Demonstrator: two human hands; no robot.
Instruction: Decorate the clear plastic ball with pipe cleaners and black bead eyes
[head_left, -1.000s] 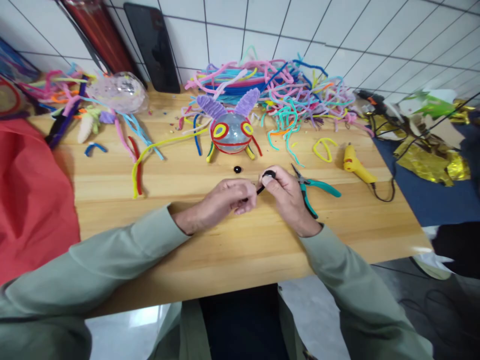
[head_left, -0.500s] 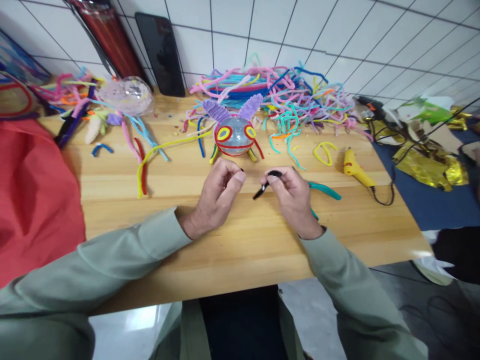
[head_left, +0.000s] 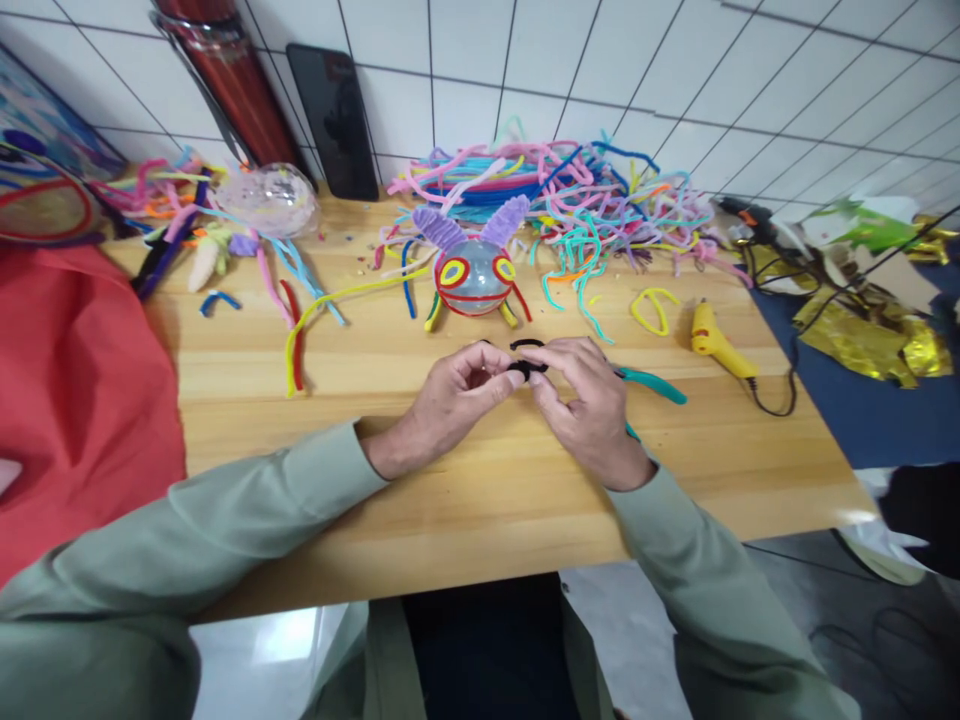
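Black pipe cleaner pieces [head_left: 528, 368] sit between my fingertips above the table's middle. My left hand [head_left: 457, 395] pinches the black pipe cleaner with thumb and fingers closed. From the other side my right hand [head_left: 585, 400] grips it too, and a curved black end stands up beyond the fingers. Whether it is one piece or two I cannot tell. Just behind my hands stands a clear ball figure [head_left: 474, 275] with purple ears, yellow-and-red ringed eyes and a red band. Teal-handled pliers or scissors [head_left: 652, 384] lie partly hidden beneath my right hand.
A heap of coloured pipe cleaners [head_left: 540, 185] lies along the tiled wall. At right is a yellow glue gun [head_left: 720, 342] with its cord. Red cloth [head_left: 90, 370] covers the left side. A phone [head_left: 334, 120] and a red flask [head_left: 232, 90] lean at the back.
My hands have come together; they were apart before. The black pipe cleaner in my right hand has moved left to meet my left fingertips. The view has shifted slightly.
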